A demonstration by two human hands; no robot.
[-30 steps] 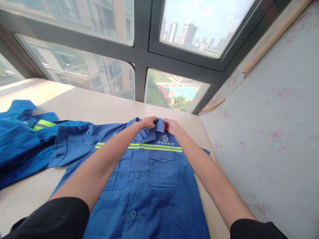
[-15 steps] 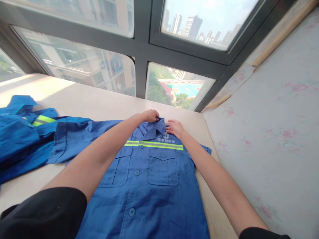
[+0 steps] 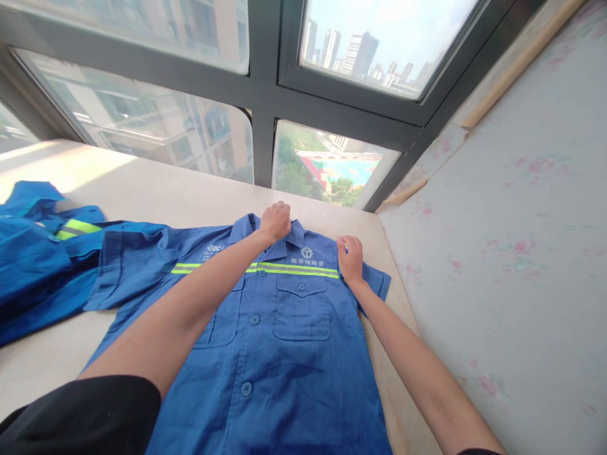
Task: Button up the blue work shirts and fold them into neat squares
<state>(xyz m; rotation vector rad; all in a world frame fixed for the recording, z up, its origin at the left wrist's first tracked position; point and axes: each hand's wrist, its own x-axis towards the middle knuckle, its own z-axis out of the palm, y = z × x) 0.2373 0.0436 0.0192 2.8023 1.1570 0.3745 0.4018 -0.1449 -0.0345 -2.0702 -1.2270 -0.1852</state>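
Note:
A blue short-sleeved work shirt point(image 3: 303, 366) lies front up, buttoned, with a yellow-and-grey reflective stripe across the chest and white printing. At its neck, my left hand point(image 3: 276, 221) is closed on the collar, its fingertips partly hidden behind the knuckles. My right hand point(image 3: 349, 258) is at the shoulder seam on the right side, with its fingers curled in and pinching the cloth there.
A second blue garment point(image 3: 33, 265) with a reflective stripe lies crumpled at the left, touching the shirt's sleeve. The pale wooden surface point(image 3: 156, 183) meets a grey-framed window point(image 3: 263, 126). Flowered wallpaper point(image 3: 493, 253) covers the wall at the right.
My right hand has moved right, from beside the collar to the shoulder, and its fingers have curled. My left hand has shifted slightly left and up; the collar now lies spread wider.

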